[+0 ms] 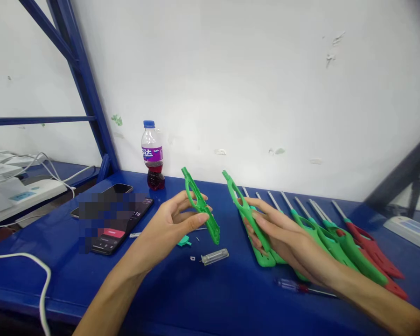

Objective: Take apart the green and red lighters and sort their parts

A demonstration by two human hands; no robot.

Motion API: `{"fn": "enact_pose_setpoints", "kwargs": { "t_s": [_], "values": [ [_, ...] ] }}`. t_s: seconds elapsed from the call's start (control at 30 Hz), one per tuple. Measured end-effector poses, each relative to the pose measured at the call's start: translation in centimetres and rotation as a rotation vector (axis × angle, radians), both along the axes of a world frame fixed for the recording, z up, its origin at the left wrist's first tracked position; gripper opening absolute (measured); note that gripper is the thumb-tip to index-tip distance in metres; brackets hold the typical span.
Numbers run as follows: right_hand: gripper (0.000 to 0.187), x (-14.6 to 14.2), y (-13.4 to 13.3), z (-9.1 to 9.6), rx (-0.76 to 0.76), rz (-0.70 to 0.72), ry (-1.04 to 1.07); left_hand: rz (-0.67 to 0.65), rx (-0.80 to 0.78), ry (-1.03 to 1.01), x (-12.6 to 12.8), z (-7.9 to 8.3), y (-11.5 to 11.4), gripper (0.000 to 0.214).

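My left hand [173,221] pinches a green plastic lighter shell half [200,205] between thumb and fingers, holding it tilted above the blue table [203,289]. My right hand [283,235] grips a second green shell half [247,210], angled the same way, a little to the right. Below the left hand lie a clear lighter fuel cartridge [214,256], a small green trigger piece [184,241] and tiny white parts.
A row of several green and red long-nosed lighters [339,233] lies at the right. A screwdriver [301,287] rests by my right forearm. Two phones [112,219] lie at the left, a purple drink bottle [152,156] stands by the wall, and a power strip [24,193] with cables sits far left.
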State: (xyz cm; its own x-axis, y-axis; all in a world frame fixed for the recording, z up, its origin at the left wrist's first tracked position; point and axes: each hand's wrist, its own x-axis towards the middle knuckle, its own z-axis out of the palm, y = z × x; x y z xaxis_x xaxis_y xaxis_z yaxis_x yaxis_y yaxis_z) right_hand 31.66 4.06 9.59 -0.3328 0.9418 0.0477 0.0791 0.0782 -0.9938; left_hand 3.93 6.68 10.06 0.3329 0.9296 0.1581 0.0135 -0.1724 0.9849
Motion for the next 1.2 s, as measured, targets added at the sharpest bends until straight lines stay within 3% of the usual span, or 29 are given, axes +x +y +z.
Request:
{"fn": "enact_pose_setpoints", "kwargs": {
  "t_s": [0.07, 0.2, 0.4, 0.53, 0.73, 0.9, 1.07, 1.2],
  "values": [
    [0.057, -1.0, 0.1, 0.7, 0.025, -0.033, -0.067, -0.023, -0.015, -0.030, 0.5, -0.3, 0.0, 0.048],
    [0.049, -2.6, 0.4, 1.6, 0.253, 0.011, -0.266, -0.073, -0.016, -0.091, 1.6, -0.5, -0.1, 0.047],
    [0.032, -3.4, 0.6, 0.8, 0.550, -0.029, -0.446, -0.049, -0.046, -0.150, 2.2, -0.3, -0.4, 0.041],
    [0.028, -3.5, 0.5, 0.5, 0.585, -0.072, -0.445, 0.010, -0.077, -0.165, 2.3, -0.3, -0.7, 0.055],
    [0.019, -3.7, 0.8, 0.3, 0.610, -0.094, -0.447, -0.038, -0.094, -0.193, 2.7, -0.3, -1.1, 0.049],
    [0.023, -3.3, 1.6, -0.3, 0.736, -0.100, -0.509, -0.046, -0.118, -0.236, 2.8, 0.1, -1.9, 0.055],
    [0.036, -3.0, 1.7, -1.0, 0.976, -0.123, -0.669, 0.092, -0.107, -0.279, 3.5, 0.3, -2.3, 0.065],
    [0.044, -2.9, 1.2, -0.4, 0.954, -0.073, -0.710, 0.122, -0.108, -0.282, 3.3, 0.3, -2.0, 0.063]
  ]
}}
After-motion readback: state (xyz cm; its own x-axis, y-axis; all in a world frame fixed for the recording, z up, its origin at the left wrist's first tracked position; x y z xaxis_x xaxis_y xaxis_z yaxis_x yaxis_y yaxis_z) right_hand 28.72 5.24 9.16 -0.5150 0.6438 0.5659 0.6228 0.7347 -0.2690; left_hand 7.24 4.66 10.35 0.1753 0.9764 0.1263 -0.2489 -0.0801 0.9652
